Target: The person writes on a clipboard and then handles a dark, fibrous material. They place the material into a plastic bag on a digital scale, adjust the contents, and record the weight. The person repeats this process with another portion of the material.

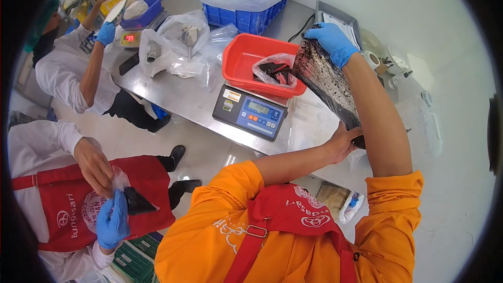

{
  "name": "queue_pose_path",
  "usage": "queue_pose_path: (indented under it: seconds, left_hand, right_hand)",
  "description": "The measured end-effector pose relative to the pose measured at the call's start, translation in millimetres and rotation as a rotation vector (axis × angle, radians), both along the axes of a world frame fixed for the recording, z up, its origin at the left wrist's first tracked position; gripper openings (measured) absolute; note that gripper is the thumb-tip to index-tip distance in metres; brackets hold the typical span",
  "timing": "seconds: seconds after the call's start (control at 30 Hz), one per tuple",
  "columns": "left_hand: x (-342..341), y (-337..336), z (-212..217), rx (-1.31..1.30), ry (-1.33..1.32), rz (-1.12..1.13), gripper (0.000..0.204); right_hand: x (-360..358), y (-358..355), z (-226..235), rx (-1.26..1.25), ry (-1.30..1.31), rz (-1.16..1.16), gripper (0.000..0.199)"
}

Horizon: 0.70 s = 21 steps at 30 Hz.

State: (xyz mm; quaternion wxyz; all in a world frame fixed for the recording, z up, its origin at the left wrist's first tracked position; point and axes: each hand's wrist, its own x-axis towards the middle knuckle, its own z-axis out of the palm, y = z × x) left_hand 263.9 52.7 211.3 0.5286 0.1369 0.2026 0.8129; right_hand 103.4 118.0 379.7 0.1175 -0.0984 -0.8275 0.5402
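A steel worktop (178, 97) runs from the upper left toward the middle, its near edge facing the person in the orange shirt. At its far edge stands a blue crate (246, 18) lined with a clear plastic bag. Near the worktop's near right corner sits a digital scale (250, 112), and on its platform rests a red tray (243, 57) holding a small clear bag of dark pieces (275, 71).

Just right of the tray, over the worktop's right edge, the person holds a long dark slab-like stack (327, 81), tilted so that it slopes from upper left down toward the lower right. The right hand (331, 42), in a blue glove, is closed over the stack's upper end, fingers curled over the top edge. The bare left hand (343, 144) grips the lower end, fingers wrapped underneath and thumb on the near side. The stack thus spans between the two hands.

Clear plastic bags (178, 47) lie crumpled toward the worktop's left end. Two other people work to the left.
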Motion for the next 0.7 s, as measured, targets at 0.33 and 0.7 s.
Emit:
queue_pose_path:
  seconds: [0.33,0.7]
  left_hand:
    - [-1.4,-1.0,1.9,-0.013,-0.002,0.003,0.075]
    - [-1.4,-1.2,3.1,0.02,-0.035,0.011,0.069]
  right_hand:
    - [-6.6,-0.6,-3.3,-0.017,0.041,-0.012,0.018]
    - [-12.5,1.8,-3.8,-0.007,0.037,0.001,0.019]
